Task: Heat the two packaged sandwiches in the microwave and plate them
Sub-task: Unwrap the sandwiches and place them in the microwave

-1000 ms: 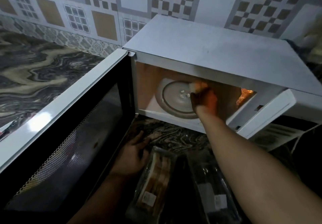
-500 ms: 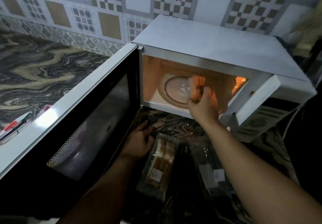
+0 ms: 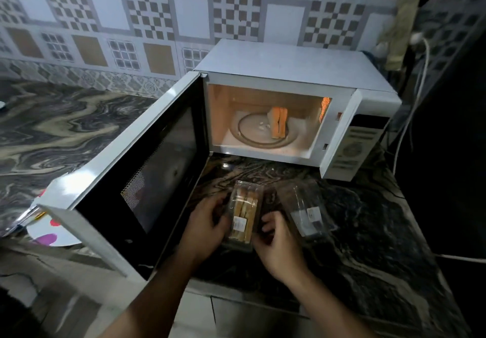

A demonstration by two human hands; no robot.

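Between both hands, packaged sandwich [image 3: 243,215] on counter; left hand [image 3: 207,226], right hand [image 3: 276,243] fingers curled gripping its sides.

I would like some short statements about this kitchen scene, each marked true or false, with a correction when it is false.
1. The microwave door is shut. False: it stands wide open to the left.
2. A sandwich lies unwrapped on the glass turntable. True.
3. Both hands are at the full sandwich package on the countertop. True: the left hand and right hand are on either side of it.
4. The second package is to the left of the full one. False: it lies to its right, and looks empty.
5. The microwave's inside is dark. False: it is lit orange.
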